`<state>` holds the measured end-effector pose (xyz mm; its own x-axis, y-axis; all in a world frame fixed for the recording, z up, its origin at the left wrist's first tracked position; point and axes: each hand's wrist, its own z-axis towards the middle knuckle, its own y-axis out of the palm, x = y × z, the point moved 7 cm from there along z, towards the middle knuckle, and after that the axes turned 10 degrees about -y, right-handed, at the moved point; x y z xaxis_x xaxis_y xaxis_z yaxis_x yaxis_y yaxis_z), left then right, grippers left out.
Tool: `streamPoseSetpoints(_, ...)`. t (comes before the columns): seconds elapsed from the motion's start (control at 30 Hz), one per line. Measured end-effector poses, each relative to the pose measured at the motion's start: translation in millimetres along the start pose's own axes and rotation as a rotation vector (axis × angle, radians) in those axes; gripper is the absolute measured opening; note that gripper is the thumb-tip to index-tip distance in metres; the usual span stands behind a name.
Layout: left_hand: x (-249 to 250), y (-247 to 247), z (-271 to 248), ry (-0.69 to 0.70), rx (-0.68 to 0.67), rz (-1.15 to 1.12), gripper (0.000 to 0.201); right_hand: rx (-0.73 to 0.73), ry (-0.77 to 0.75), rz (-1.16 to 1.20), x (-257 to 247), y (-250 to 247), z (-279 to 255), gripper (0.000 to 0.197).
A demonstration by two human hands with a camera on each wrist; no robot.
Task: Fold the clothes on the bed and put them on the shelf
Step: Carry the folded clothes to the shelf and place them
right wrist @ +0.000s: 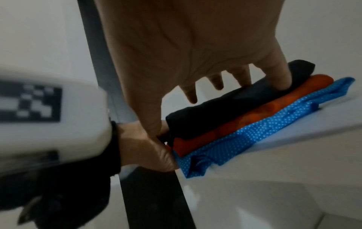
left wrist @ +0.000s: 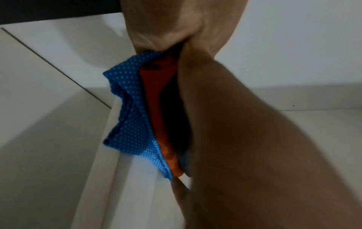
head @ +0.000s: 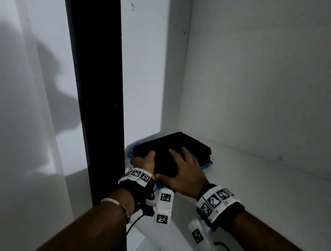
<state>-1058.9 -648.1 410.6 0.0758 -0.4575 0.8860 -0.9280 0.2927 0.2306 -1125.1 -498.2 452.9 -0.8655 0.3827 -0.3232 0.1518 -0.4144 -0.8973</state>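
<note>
Head view, folded clothes (head: 171, 146) on shelf (head: 253, 178), under both hands

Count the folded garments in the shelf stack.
3, one pile in the shelf corner: black garment on top under both hands, orange garment in the middle, blue dotted garment at the bottom. More could be hidden between layers.

White shelf (head: 253, 186) w/ white side & back walls carries a folded stack in its left rear corner. Blue dotted cloth (right wrist: 245, 139) lies directly on the shelf board, at the bottom; orange cloth (right wrist: 254, 111) on that, black cloth (head: 179, 146) on top.
</note>
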Motion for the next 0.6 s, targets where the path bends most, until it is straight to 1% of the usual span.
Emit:
streamPoseSetpoints(0.07,-0.8,3.2,-2.4,-0.033,-0.003,-0.013,0.065,-0.067,-0.054,-0.050,3.3,11.8,10.1,0.129)
streamPoseSetpoints(0.1,-0.5,5.1,-3.3,-0.059,-0.011,-0.039,0.069,-0.105,-0.067,-0.056,8.4,16.5,15.3,0.129)
streamPoseSetpoints(0.17,-1.2,11.0,-1.0,-0.103,-0.018,-0.115,0.074,-0.141,-0.078,-0.053,20.2,21.9,24.6,0.121)
streamPoseSetpoints(0.23,-0.8,17.2,-2.1,-0.119,-0.020,-0.181,0.079,-0.139,-0.093,-0.045,32.7,24.4,33.2,0.112)
streamPoseSetpoints(0.3,-1.1,25.7,-2.6,-0.094,-0.042,-0.231,0.078,-0.136,-0.112,-0.017,42.6,25.4,39.1,0.104)
streamPoseSetpoints(0.37,-2.4,34.0,-2.1,-0.077,-0.067,-0.250,0.076,-0.136,-0.106,0.014,49.6,24.8,42.5,0.111)
streamPoseSetpoints(0.43,-5.2,40.9,0.1,-0.097,-0.085,-0.242,0.077,-0.124,-0.091,0.022,53.1,25.1,43.9,0.121)
streamPoseSetpoints(0.47,-6.5,42.4,2.0,-0.106,-0.077,-0.231,0.077,-0.117,-0.079,0.021,52.8,25.2,43.3,0.123)
streamPoseSetpoints(0.5,-7.0,43.0,5.2,-0.107,-0.068,-0.222,0.078,-0.115,-0.075,0.010,51.0,25.7,42.7,0.122)
streamPoseSetpoints(0.6,-5.7,45.5,9.4,-0.115,-0.070,-0.233,0.079,-0.086,-0.060,0.013,50.9,27.3,47.3,0.107)
